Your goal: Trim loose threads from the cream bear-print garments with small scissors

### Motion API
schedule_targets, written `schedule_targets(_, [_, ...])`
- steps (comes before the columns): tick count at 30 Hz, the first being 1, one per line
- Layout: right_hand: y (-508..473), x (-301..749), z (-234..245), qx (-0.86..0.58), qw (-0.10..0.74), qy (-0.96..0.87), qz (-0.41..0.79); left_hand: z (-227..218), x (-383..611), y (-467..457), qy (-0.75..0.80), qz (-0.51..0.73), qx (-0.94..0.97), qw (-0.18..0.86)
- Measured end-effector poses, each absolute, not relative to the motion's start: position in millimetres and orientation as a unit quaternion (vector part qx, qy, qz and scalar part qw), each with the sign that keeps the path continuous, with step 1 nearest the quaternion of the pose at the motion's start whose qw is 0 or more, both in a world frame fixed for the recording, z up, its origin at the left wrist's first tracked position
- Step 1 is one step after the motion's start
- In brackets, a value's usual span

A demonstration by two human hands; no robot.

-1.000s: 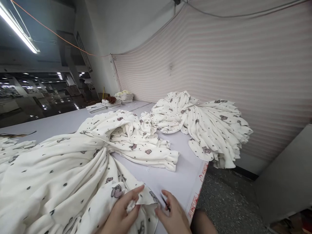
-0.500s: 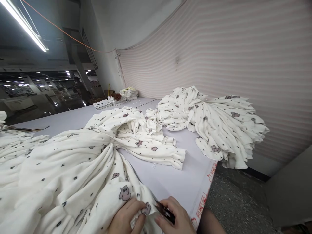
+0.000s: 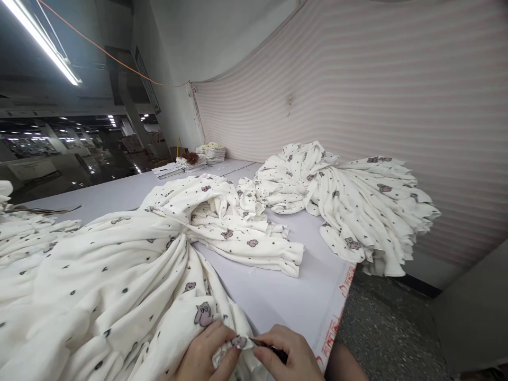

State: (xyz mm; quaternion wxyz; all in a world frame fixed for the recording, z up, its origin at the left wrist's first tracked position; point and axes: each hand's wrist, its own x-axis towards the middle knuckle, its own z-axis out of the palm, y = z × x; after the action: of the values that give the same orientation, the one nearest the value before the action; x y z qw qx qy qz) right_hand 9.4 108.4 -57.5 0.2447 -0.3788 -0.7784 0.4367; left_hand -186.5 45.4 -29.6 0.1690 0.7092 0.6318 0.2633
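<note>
White printed cloth (image 3: 115,275), dotted with small dark marks and pinkish-grey animal figures, lies in gathered folds across the left and front of the table. At the bottom middle, my left hand (image 3: 208,352) is closed, pinching a bunched edge of this cloth between thumb and fingers. My right hand (image 3: 291,354), just to its right, is closed around small black thread snips (image 3: 275,351). Their thin dark tip points left and meets the pinched cloth edge. The palm hides most of the handle, and I cannot tell whether the blades are apart.
A second heap of the same cloth (image 3: 337,196) hangs over the right edge of the pale table (image 3: 273,296). Stacked folded pieces (image 3: 212,152) stand at the far end. Red-printed tape (image 3: 333,328) runs along the table edge, and a striped sheet (image 3: 337,95) covers the wall.
The snips have turned and shifted so that their tip now reaches the cloth at my left fingers. My left hand keeps its pinch, turning up a bit more of the edge.
</note>
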Motion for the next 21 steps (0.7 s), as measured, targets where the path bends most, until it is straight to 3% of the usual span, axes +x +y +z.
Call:
schedule_targets(9, [104,0,-69,-0.373,0.285,-0.771,0.43,-26,-190,47,0.622,0.306,0.703,0.162])
schedule_targets(16, [113,-36,-84,-0.43,0.423,-0.678,0.42,-5,-193,59,0.669,0.351,0.53,0.385])
schedule_targets(21, [107,-54,-88,-0.396,0.467,-0.663,0.43,-14,-203,64,0.659,0.381,0.501,0.413])
